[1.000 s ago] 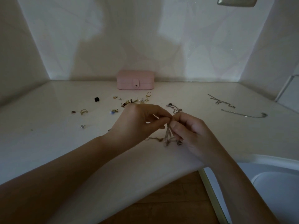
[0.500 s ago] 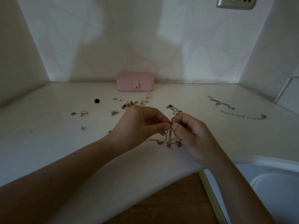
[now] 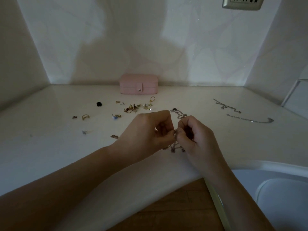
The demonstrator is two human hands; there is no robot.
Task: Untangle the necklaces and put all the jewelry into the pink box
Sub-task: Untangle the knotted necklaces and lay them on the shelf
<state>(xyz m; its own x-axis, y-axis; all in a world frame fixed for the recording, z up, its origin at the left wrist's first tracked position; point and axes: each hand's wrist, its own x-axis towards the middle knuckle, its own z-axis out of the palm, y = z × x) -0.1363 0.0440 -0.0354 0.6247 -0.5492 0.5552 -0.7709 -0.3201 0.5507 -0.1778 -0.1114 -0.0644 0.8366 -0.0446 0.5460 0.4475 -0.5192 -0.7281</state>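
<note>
My left hand (image 3: 148, 130) and my right hand (image 3: 196, 139) meet fingertip to fingertip over the white counter (image 3: 50, 155). Both pinch a tangled bunch of thin necklace chains (image 3: 175, 145), whose lower end hangs onto the counter. More chain (image 3: 179, 113) lies just behind my right hand. The pink box (image 3: 138, 86) stands shut with its snap closed at the back wall. Earrings and rings (image 3: 133, 107) lie scattered in front of it. Two separate necklaces (image 3: 250, 120) lie stretched out at the right.
A small black piece (image 3: 99, 104) and a gold ring (image 3: 85, 116) lie at the left of the counter. The counter's front edge runs under my forearms, with wooden floor (image 3: 175, 210) below. A white basin (image 3: 283, 189) sits at the lower right. A wall socket (image 3: 241, 3) is at the top right.
Both hands stay pinched on the tangle and have shifted slightly, fingertips working at the chains. The rest of the jewelry has not moved.
</note>
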